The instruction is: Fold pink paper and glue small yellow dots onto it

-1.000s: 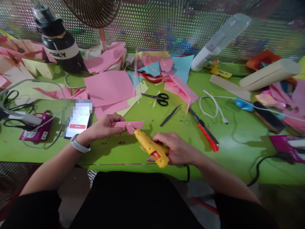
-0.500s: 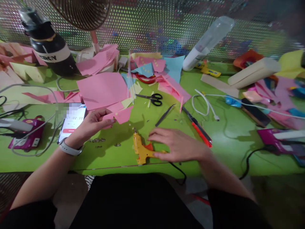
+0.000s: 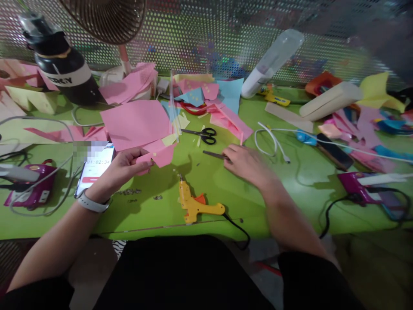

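"What's nearest?"
"The glue gun (image 3: pixel 190 202), lying on the counter (image 3: pixel 145 217), nozzle pointing away from the person."
"And the hands?"
"Apart. The left hand (image 3: pixel 124 170) pinches the pink paper piece (image 3: pixel 165 156) between thumb and fingers. The right hand (image 3: pixel 247 165) touches the tweezers (image 3: pixel 212 153) at one end; I can't tell whether its fingers are closed on them."
"Farther back?"
"Scissors (image 3: pixel 207 135) just beyond the tweezers, a large pink sheet (image 3: pixel 134 122) to their left, then the fan (image 3: pixel 106 19) near the mesh."
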`<state>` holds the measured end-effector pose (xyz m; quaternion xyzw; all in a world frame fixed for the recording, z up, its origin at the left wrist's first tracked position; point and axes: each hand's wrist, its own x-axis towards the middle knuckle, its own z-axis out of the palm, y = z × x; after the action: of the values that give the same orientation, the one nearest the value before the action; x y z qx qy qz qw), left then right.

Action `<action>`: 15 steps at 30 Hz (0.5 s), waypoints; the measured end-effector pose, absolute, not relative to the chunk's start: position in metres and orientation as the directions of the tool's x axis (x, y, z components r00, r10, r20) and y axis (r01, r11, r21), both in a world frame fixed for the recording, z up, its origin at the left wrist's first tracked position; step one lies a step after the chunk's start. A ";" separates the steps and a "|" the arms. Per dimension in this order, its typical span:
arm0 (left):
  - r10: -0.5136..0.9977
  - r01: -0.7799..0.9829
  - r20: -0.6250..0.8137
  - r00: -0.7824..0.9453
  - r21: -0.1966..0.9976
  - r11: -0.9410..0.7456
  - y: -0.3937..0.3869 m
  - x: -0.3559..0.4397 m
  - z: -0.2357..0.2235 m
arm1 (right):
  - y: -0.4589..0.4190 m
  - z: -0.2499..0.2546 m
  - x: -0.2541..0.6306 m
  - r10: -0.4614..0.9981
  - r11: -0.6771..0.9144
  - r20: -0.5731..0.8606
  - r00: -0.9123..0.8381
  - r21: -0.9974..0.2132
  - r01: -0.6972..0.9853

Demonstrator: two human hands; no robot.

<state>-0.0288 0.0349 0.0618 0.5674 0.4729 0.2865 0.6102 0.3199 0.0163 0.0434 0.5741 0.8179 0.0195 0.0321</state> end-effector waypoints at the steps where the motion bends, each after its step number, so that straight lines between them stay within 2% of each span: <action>1: 0.883 0.183 -0.255 0.395 0.963 0.196 0.035 -0.029 0.062 | 0.016 0.045 0.321 0.946 0.323 0.020 -0.323 -0.019 0.946; 3: 0.880 0.176 -0.252 0.404 0.965 0.195 0.035 -0.030 0.061 | 0.015 0.046 0.322 0.953 0.298 0.135 -0.271 -0.265 0.917; 5: 0.876 0.183 -0.252 0.411 0.964 0.191 0.035 -0.030 0.061 | 0.013 0.046 0.321 0.963 0.269 0.186 -0.198 -0.557 0.786; 7: 0.874 0.193 -0.254 0.414 0.963 0.188 0.034 -0.030 0.062 | 0.013 0.043 0.317 0.977 0.206 0.136 -0.162 -0.788 0.580; 8: 0.873 0.197 -0.255 0.416 0.962 0.188 0.034 -0.030 0.063 | 0.012 0.041 0.315 0.982 0.166 0.101 -0.158 -0.860 0.482; 11: 0.875 0.186 -0.250 0.415 0.965 0.187 0.034 -0.030 0.063 | 0.012 0.036 0.307 0.983 0.118 0.061 -0.172 -0.932 0.343; 13: 0.878 0.174 -0.249 0.410 0.966 0.193 0.034 -0.030 0.062 | 0.012 0.035 0.304 0.978 0.163 0.097 -0.187 -0.910 0.381; 15: 0.879 0.170 -0.254 0.405 0.965 0.201 0.034 -0.030 0.062 | 0.012 0.036 0.301 0.968 0.233 0.151 -0.198 -0.833 0.502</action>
<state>-0.0302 0.0345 0.0616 0.5639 0.4647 0.2859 0.6199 0.3015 0.0118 0.0363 0.5246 0.7005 -0.3293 -0.3544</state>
